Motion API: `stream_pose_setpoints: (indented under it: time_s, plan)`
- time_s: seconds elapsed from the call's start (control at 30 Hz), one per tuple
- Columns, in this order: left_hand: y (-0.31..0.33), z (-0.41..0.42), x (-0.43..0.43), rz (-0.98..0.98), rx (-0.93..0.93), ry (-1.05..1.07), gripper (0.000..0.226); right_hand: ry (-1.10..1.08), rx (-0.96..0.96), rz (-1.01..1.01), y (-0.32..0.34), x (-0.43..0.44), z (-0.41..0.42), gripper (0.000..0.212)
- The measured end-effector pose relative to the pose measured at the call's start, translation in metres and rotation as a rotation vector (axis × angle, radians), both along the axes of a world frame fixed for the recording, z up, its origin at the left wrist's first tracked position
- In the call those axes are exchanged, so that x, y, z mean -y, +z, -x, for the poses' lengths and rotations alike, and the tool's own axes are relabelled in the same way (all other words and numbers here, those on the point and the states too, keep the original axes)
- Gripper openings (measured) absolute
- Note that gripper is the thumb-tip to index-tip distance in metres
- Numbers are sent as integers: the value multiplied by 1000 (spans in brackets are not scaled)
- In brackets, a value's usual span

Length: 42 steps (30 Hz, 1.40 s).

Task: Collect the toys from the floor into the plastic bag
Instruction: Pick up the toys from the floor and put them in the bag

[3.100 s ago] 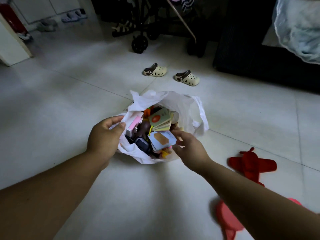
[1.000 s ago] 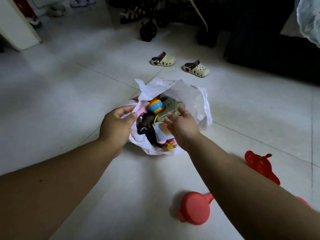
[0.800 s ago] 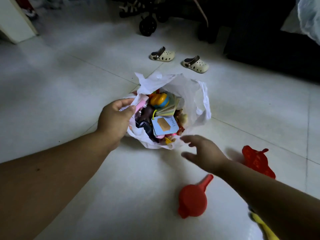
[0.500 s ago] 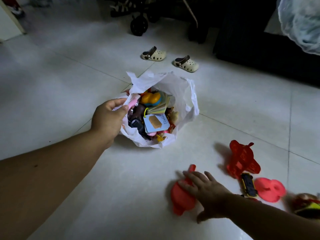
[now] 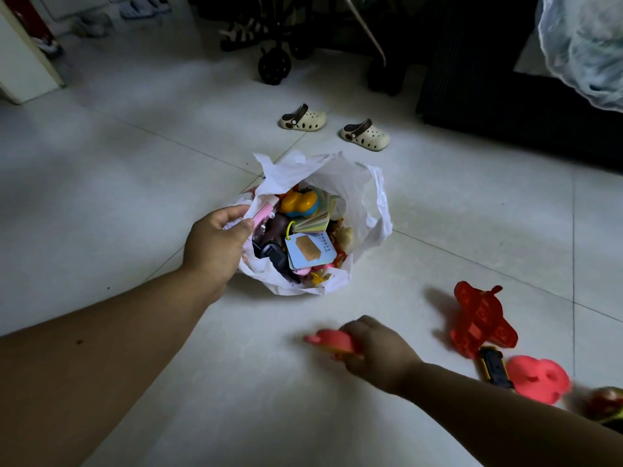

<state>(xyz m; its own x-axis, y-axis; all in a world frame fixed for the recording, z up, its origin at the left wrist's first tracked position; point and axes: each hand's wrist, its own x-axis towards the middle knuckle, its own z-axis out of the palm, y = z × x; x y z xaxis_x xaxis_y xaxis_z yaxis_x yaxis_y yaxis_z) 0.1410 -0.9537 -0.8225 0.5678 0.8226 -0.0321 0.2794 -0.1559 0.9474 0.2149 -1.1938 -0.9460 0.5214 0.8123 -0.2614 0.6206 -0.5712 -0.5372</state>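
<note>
We look down on a glossy, pale tiled floor (image 5: 135, 197). On it sits a crinkled white plastic bag (image 5: 354, 183), its mouth open and heaped with toys. The left hand (image 5: 215, 244) has its grip clenched on the bag's near rim. Nearer us, the right hand (image 5: 377, 352) has its grip curled round a red plastic toy (image 5: 328, 342), too motion-blurred for us to make out its shape. To the right lie a red plane-shaped toy (image 5: 482, 318) and a round pink toy (image 5: 539, 379), with a small yellow-and-black car (image 5: 494, 369) between them. Inside the bag, a ringed stack of cards shows a blue card (image 5: 310, 251) whose print is too small for us to read.
</note>
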Motion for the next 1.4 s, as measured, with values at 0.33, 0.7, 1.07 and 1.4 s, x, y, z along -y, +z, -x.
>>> stream_pose_setpoints:
  time_s: [0.33,0.7,1.07,1.4]
  plan:
    - [0,3,-6,24,8,-7,28,-703,-1045,-547,59,-56,-34,20]
    - [9,3,-9,54,22,-2,22,-888,-1201,-632,83,-178,-54,10]
    - [8,6,-10,48,-1,-39,21,-535,-525,-369,63,-168,-54,37]
    - [4,-1,3,-19,9,166,29,-144,229,25,44,22,-29,61]
